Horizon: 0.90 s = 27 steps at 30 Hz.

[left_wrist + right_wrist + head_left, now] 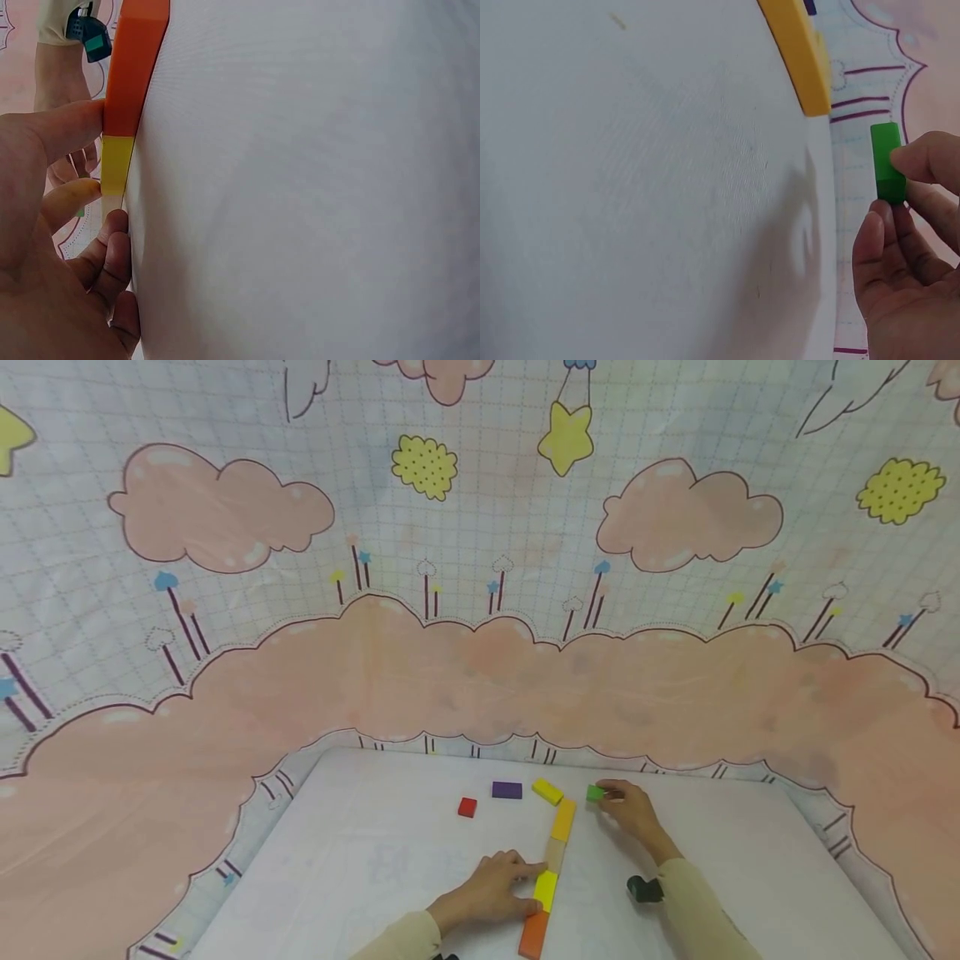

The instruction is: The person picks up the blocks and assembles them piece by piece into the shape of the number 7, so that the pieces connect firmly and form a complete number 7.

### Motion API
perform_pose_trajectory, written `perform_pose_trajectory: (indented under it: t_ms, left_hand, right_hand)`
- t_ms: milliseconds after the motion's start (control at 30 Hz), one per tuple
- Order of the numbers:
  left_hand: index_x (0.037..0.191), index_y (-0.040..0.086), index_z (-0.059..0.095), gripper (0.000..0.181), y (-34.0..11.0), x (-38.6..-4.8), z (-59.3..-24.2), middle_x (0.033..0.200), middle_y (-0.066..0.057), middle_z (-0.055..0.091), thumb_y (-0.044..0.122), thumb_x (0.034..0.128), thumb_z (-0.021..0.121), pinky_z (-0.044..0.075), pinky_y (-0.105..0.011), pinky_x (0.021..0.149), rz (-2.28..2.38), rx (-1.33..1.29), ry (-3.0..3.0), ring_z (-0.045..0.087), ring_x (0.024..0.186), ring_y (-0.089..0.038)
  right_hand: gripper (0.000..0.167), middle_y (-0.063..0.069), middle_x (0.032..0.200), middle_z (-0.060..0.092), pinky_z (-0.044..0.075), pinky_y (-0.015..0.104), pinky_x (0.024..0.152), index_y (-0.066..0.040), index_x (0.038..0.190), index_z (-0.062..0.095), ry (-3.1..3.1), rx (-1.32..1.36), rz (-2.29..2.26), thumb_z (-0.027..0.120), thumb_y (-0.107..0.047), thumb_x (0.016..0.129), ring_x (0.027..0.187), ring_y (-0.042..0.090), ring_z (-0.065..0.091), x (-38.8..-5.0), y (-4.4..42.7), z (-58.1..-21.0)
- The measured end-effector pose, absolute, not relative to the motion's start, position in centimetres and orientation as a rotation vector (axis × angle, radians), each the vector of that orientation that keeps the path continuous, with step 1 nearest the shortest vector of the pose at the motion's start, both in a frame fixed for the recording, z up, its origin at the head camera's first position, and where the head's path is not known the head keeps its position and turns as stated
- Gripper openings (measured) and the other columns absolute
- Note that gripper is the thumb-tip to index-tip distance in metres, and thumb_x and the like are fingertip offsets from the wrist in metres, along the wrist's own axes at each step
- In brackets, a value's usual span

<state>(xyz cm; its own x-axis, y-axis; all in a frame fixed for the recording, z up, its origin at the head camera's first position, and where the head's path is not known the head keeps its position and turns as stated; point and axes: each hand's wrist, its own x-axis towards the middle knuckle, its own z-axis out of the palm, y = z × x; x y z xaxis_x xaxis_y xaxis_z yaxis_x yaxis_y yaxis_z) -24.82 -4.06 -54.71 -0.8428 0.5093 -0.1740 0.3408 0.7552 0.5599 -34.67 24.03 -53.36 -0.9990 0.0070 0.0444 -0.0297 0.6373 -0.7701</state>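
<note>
Several rectangular blocks run end to end: an orange block (533, 935) nearest, then a yellow block (546, 891), a pale wooden block (556, 856) and an amber block (564, 820). My left hand (487, 887) lies left of this row. Its thumb and index fingertips touch the row's side around the yellow block, also seen in the left wrist view; its other fingers are bent. At the row's far right, my right hand (633, 814) pinches a small green block (887, 161) between thumb and fingers, apart from the amber block.
Beyond the row lie another yellow block (547, 791), a purple block (507, 790) and a small red block (467, 807). A dark green device (643, 889) is by the right sleeve. The white tabletop (337, 827) meets a patterned cloth backdrop (480, 685).
</note>
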Motion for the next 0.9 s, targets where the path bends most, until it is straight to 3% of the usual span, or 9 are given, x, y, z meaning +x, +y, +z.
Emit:
perform_pose_trajectory:
  t_ms: [367,900]
  left_hand:
    - [0.136,0.049,0.053,0.056,-4.5,-24.6,-55.0,0.106,0.013,0.056,0.05,0.0836,0.073,0.039,-0.029,0.083,0.736,0.678,2.618,0.045,0.093,-0.005]
    - [0.136,0.048,0.053,0.055,-5.2,-24.3,-54.7,0.105,0.012,0.055,0.049,0.0839,0.073,0.039,-0.029,0.083,0.729,0.689,2.604,0.045,0.093,-0.005]
  right_hand:
    - [0.038,0.018,0.118,0.064,0.056,0.034,0.075,-0.003,0.126,0.063,-2.813,-0.013,1.338,0.066,-0.008,0.088,0.108,0.032,0.061,-34.4,22.8,-53.6]
    - [0.036,0.016,0.125,0.063,0.055,0.039,0.085,-0.003,0.126,0.063,-2.852,-0.012,1.276,0.064,-0.007,0.09,0.108,0.029,0.06,-34.5,20.4,-54.0]
